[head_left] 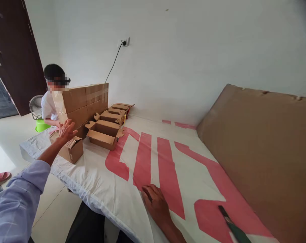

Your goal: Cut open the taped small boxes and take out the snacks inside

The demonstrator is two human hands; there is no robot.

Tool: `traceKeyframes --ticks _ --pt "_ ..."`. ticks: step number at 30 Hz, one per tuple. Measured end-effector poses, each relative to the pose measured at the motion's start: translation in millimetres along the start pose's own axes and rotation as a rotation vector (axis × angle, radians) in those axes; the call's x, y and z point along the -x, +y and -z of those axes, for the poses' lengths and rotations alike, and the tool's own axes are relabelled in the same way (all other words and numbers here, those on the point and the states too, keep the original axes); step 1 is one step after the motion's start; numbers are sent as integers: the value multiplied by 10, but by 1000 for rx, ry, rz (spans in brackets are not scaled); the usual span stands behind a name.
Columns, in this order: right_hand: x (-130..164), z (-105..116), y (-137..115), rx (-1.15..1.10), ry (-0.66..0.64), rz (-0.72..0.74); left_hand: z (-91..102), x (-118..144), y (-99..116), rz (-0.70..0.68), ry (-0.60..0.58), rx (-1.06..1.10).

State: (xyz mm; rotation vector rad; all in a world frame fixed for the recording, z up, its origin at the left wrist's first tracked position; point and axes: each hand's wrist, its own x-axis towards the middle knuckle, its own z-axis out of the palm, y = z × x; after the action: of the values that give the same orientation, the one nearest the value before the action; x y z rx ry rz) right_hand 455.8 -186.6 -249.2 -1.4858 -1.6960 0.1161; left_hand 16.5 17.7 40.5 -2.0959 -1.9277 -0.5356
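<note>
A left hand (66,130), fingers spread open, reaches over a small open brown cardboard box (71,149) at the corner of a bed covered in a white sheet with red markings (132,158); what the box holds cannot be made out. Beside it stand a stack of large taped cardboard cartons (82,103) and a row of small open-flapped brown boxes (110,126). The right hand (155,202) rests flat and empty on the sheet, near a dark green-handled tool (234,226).

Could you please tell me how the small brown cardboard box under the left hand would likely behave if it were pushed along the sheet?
The small brown cardboard box looks light, so it should slide easily. Its top flaps seem unsealed under the left hand, so the top may flex or cave when pressed. The white and red sheet is wrinkled and might bunch ahead of it.
</note>
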Motion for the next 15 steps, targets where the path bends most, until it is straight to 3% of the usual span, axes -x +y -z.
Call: traceKeyframes --ticks 5,10,15 --pt "-52 33 -78 -3 8 12 -76 -25 -119 220 18 -24" --pt "-62 64 -128 -30 3 5 -63 85 -527 461 -40 -30" --pt "-103 45 -160 -39 23 -2 42 49 -814 455 -161 96"
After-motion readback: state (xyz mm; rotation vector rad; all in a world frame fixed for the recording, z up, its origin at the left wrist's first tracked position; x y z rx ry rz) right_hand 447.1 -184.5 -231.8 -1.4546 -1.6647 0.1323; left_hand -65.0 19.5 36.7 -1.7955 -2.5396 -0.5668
